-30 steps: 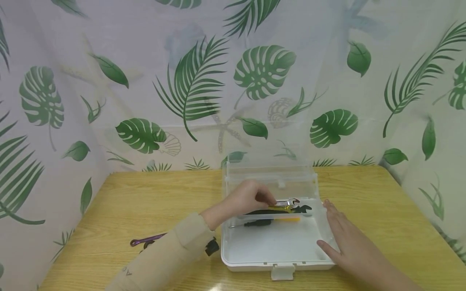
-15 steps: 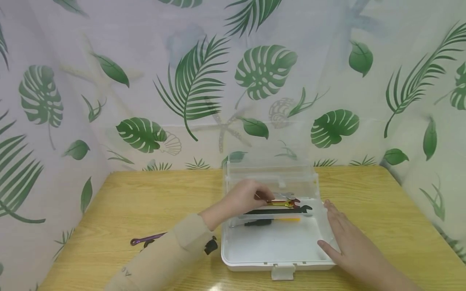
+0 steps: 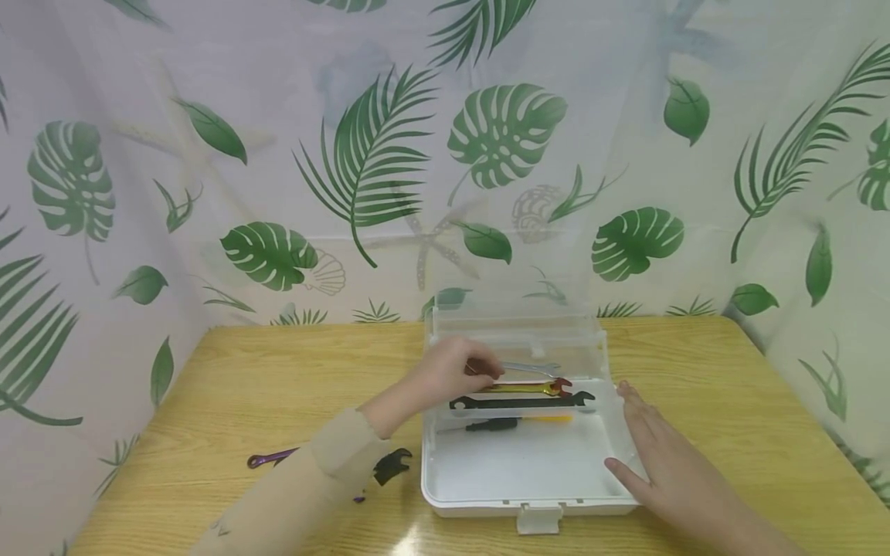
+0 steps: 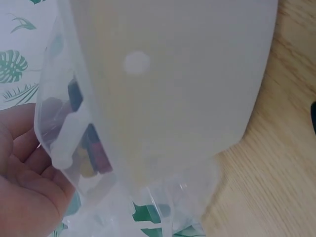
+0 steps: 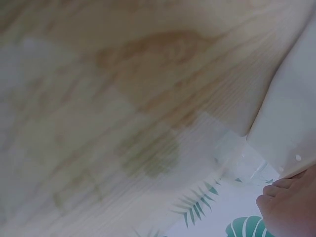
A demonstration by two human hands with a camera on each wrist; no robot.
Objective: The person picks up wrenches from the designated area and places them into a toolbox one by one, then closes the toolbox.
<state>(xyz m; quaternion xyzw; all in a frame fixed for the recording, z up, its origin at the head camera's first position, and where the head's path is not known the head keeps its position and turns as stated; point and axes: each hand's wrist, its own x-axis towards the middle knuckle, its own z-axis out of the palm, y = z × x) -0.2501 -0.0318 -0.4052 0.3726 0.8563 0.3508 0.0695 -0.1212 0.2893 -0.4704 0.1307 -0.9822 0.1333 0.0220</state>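
Note:
My left hand [image 3: 448, 374] is over the back left of a white toolbox [image 3: 528, 471]. A silver wrench [image 3: 531, 367] extends right from its curled fingertips, apparently pinched at the left end, though the fingers hide the contact. Below it in the rear section lie a red wrench [image 3: 563, 383], a gold wrench [image 3: 535, 389] and a black wrench [image 3: 521, 402]. A dark-handled screwdriver [image 3: 492, 425] and an orange-yellow piece [image 3: 549, 418] lie further forward. My right hand [image 3: 664, 455] rests against the box's right wall with fingers fairly straight. In the left wrist view, a translucent wall partly covers the fingers.
The box's clear lid [image 3: 514, 320] stands raised at the back. To the left, a purple wrench [image 3: 267, 457] and a black open-ended tool [image 3: 392, 465] lie on the wooden table [image 3: 313, 371], partly behind my sleeve. A leaf-patterned curtain [image 3: 389, 154] surrounds the table.
My left hand has shifted left and slightly back, uncovering more of the wrenches. The silver wrench has moved back and turned more edge-on. The right hand has stayed in place.

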